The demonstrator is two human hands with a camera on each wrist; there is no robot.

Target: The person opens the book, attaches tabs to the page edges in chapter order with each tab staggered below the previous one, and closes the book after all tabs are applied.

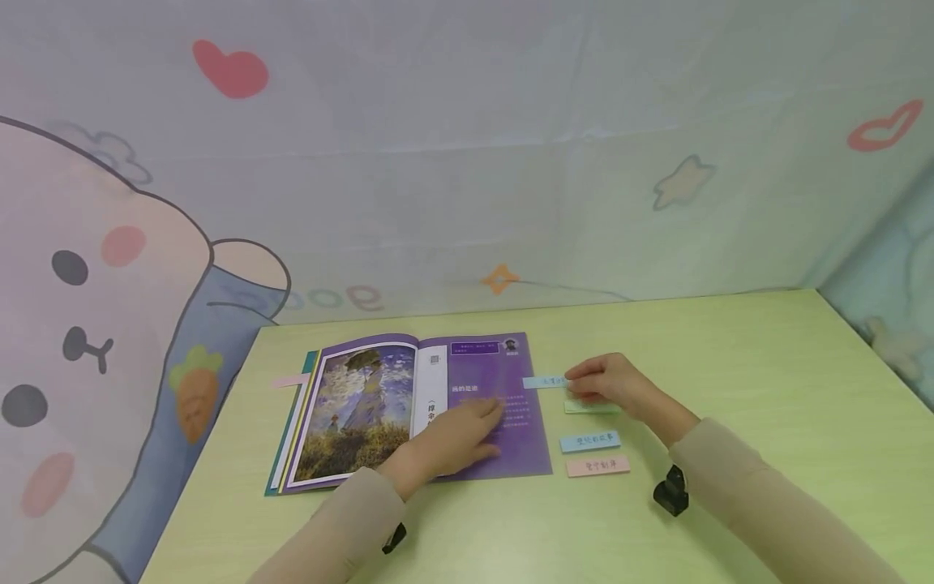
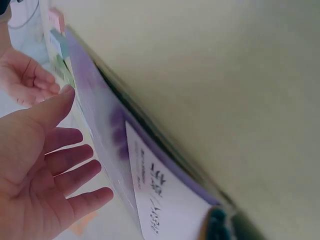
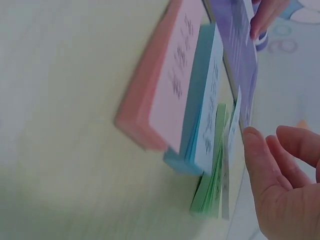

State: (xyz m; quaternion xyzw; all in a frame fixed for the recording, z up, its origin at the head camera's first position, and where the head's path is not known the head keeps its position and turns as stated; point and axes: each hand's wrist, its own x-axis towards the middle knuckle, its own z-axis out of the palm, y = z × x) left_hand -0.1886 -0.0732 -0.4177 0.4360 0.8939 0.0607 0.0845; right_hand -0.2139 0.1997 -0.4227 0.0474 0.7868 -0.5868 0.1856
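Note:
An open book (image 1: 365, 405) lies on the light green table (image 1: 730, 381), with a painting on its left page and purple text on its right page. My left hand (image 1: 467, 430) rests flat on the purple page (image 2: 100, 115), its fingers straight. My right hand (image 1: 606, 383) sits just off the book's right edge. Its thumb tip touches the end of a light blue sticky strip (image 1: 546, 381) that overlaps the page edge. In the right wrist view the strip (image 3: 232, 130) stands beside the thumb, and the fingers are loosely curved and apart from it.
Three sticky pads lie in a column right of the book: a green pad (image 1: 584, 408) partly under my right hand, a blue pad (image 1: 589, 441) and a pink pad (image 1: 597, 465). A pink tab (image 1: 290, 380) sticks out at the book's left edge. A cartoon-print cloth hangs behind the table.

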